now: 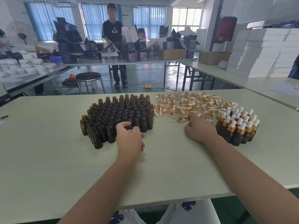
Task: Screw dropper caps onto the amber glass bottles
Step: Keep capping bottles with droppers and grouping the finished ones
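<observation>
Two hands at work over a pale table (48, 151), itemised from the fingertips outward.

1. Left hand (130, 138): thumb and fingers curled round the neck of one amber bottle (129, 125), which stands upright and uncapped on the table.
2. Right hand (200, 129): fingertips pinched on one dropper cap (186, 123), its white bulb showing just past the fingers; the rest of the cap is hidden by the hand.
3. Uncapped bottles (119, 110): many, upright, packed in a dense cluster that begins at the left fingertips and runs beyond and to the left of them.
4. Loose dropper caps (186, 102): a scattered pile, gold collars and white bulbs, lying just beyond the right fingertips.
5. Capped bottles (237, 126): a tight group, upright, just to the right of the right hand.
6. Well beyond both hands, across the floor: a round black stool (89, 76); a standing person (113, 29) at a far table stacked with dark cartons (142, 46).
7. Far left of the left fingers: white jars (24, 65).
8. Far right of the right fingers: stacked white boxes (262, 50).
</observation>
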